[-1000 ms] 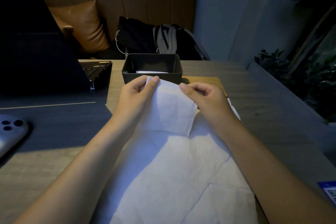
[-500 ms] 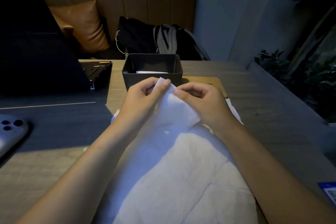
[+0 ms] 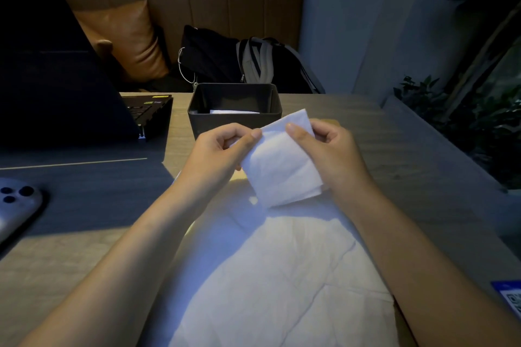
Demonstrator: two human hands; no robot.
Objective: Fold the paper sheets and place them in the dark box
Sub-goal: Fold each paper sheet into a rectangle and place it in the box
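We're looking down at a wooden table (image 3: 352, 132) in a dim room, and the dark box (image 3: 234, 118) sits at its middle, so we take everything from there. Just in front of the box, lifted off the table, is a folded paper sheet (image 3: 280, 166); the left hand (image 3: 217, 151) pinches its left edge between thumb and forefinger, and the right hand (image 3: 328, 149) grips its right side, thumb lying across the top. Inside the box we can make out a bit of white paper (image 3: 234, 111) lying low against the near wall. Further toward us from the box, a stack of creased white sheets (image 3: 282, 276) lies flat under both forearms. Left of the box stands an open laptop (image 3: 56, 87), its keyboard facing away from us, and well to the left and nearer us a phone (image 3: 17, 208) lies camera-side up. Behind the box runs a brown leather bench (image 3: 197, 8) against a pale wall, with a tan cushion (image 3: 127, 39) and a dark backpack (image 3: 253, 65) on the seat. Off to the right of the box, past the table edge, we see leafy plants (image 3: 451, 110). Near the right corner closest to us sits a blue card with a QR code (image 3: 510, 298).
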